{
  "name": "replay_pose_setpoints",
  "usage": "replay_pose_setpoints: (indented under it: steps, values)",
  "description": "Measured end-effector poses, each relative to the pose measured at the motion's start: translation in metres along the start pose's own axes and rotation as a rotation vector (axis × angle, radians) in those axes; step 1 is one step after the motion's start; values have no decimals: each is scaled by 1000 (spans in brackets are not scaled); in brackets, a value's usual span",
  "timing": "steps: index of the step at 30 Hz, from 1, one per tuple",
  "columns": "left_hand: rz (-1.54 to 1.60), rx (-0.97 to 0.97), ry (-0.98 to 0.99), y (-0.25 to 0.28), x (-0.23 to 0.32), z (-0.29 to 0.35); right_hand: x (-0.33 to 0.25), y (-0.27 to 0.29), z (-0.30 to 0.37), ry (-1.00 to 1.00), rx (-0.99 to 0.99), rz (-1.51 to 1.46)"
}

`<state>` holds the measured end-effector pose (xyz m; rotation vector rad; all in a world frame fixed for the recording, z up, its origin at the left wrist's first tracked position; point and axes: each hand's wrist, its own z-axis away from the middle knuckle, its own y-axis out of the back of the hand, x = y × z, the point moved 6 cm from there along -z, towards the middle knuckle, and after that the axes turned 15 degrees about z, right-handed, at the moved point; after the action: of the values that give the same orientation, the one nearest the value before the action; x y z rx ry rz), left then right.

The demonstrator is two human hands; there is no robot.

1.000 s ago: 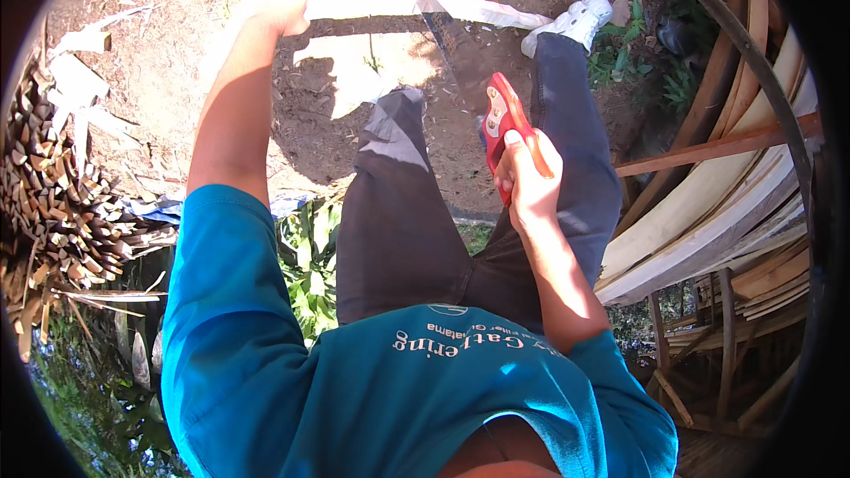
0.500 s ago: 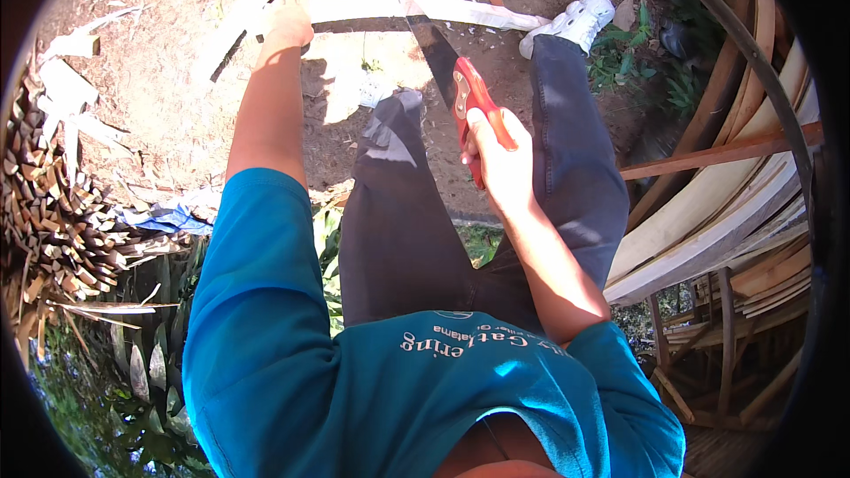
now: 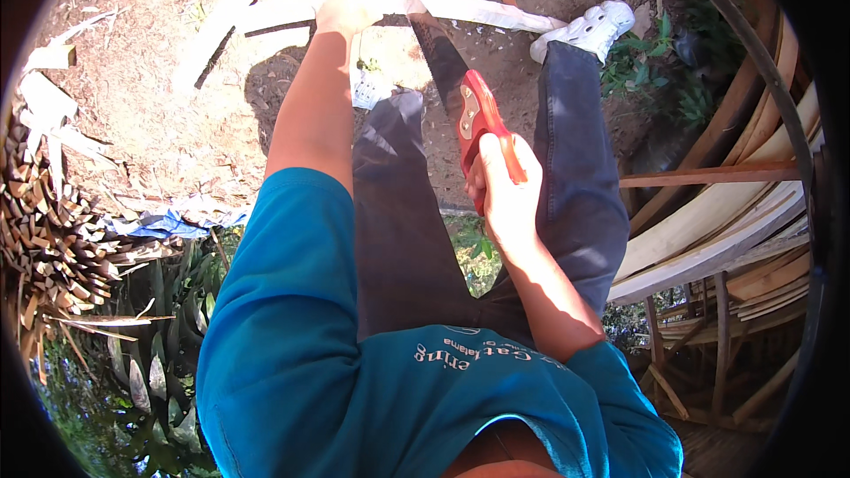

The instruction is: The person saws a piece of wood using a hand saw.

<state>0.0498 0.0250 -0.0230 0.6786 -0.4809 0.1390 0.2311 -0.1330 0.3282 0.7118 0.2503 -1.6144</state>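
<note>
Head view, looking straight down over a teal shirt and dark trousers.

Right hand (image 3: 503, 184) wrapped around the red handle of a handsaw (image 3: 460, 97), fingers closed tight on the grip, thumb side up. Dark saw blade running from the handle up and to the left, its tip meeting a long pale wooden strip (image 3: 482, 11) near the top of the picture. Blade tilted, crossing the strip at an angle, just beside the left hand.

Left hand (image 3: 347, 7) stretched far forward at the end of a straight arm, pressed down on the same pale strip; fingers curled over it, apparently gripping, though glare washes out the detail. Strip lying roughly level across the top of the frame, over bare brown ground strewn with wood chips, its right end reaching a white shoe (image 3: 586, 28).

Further pale offcut (image 3: 221, 26) lying slantwise on the ground, left of the left hand and apart from it.

At the left edge, a stack of split sticks (image 3: 44, 221) seen end-on, with a blue scrap of sheet (image 3: 164, 223) beside it and green leaves below.

At the right, curved wooden slats (image 3: 717, 221) and a dark bent hoop forming a frame, well apart from both hands.
</note>
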Motion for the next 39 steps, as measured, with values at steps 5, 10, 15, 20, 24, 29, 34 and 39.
replay_pose_setpoints:
  steps: [5, 10, 15, 20, 24, 29, 34, 39]
  values:
    - [81, -38, -72, -4, -2, 11, -18, 1, 10, -71, 28, 93]
    - [-28, 46, -268, 4, 11, 20, -20, -4, 13, -89, 55, 121]
    - [103, -1, -264, 10, 13, 18, -28, -21, 19, -78, 115, 77]
    - [148, -27, -181, 21, 17, 18, -62, -10, 16, 70, 122, 105]
    - [215, 0, -179, 28, 23, 32, -48, -11, 7, -20, 95, 141]
    - [34, -78, -124, 11, 22, 24, -31, -28, -2, -19, 117, 145]
    - [69, -65, -155, 1, 9, 15, -21, -35, -2, 17, 83, 203]
    - [148, -8, -146, 9, 11, 11, -23, -37, 2, 58, 112, 226]
